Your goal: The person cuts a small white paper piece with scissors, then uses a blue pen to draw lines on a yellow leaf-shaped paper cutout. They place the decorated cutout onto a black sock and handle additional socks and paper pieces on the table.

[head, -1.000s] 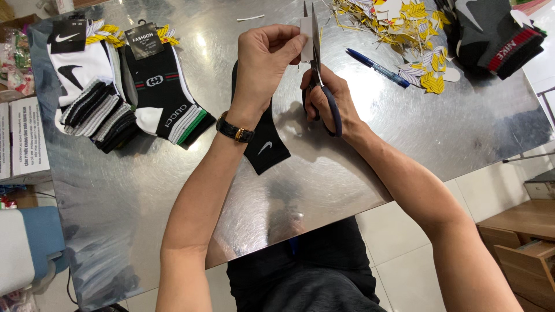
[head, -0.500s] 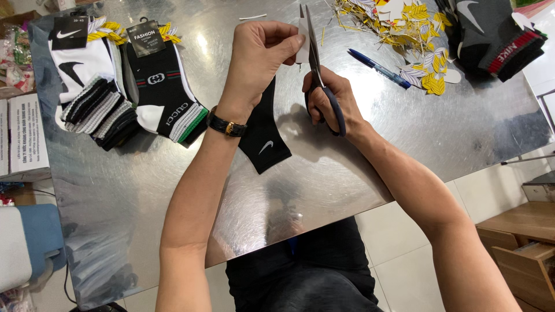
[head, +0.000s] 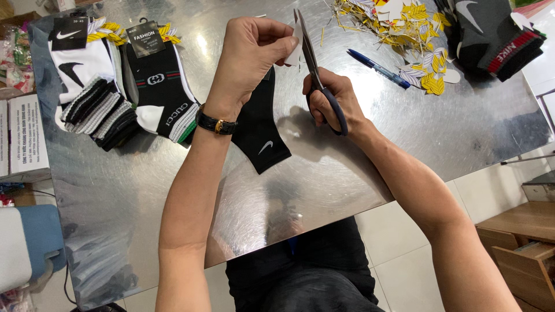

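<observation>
The left hand [head: 250,55] is held up over the shiny metal worktop [head: 404,150]; its grip is closed on a black sock [head: 260,124], which hangs down from the fingers so that its low end lies on the worktop near the middle; a small white tag [head: 293,52] sticks out beside the fingertips at the top of the sock. A black watch [head: 215,123] sits on that wrist.

The right hand [head: 330,101] is just to the right of the left hand; its grip is closed around the dark handles of a pair of scissors [head: 315,72]; the blades point up and away, and they sit right by the white tag; you cannot tell if the blades are touching it.

On the far left of the worktop lie packs of socks; a white pack [head: 81,69] sits at the far left, a black pack [head: 162,92] lies just beside it, and some rolled grey and black socks [head: 101,112] rest in front of them.

On the far right is a heap of cut yellow and white paper bits [head: 404,23]; a blue pen [head: 378,68] lies near the heap; a dark pack of socks [head: 491,34] sits in the far right corner.

A white box [head: 23,136] stands off the left edge of the worktop.
</observation>
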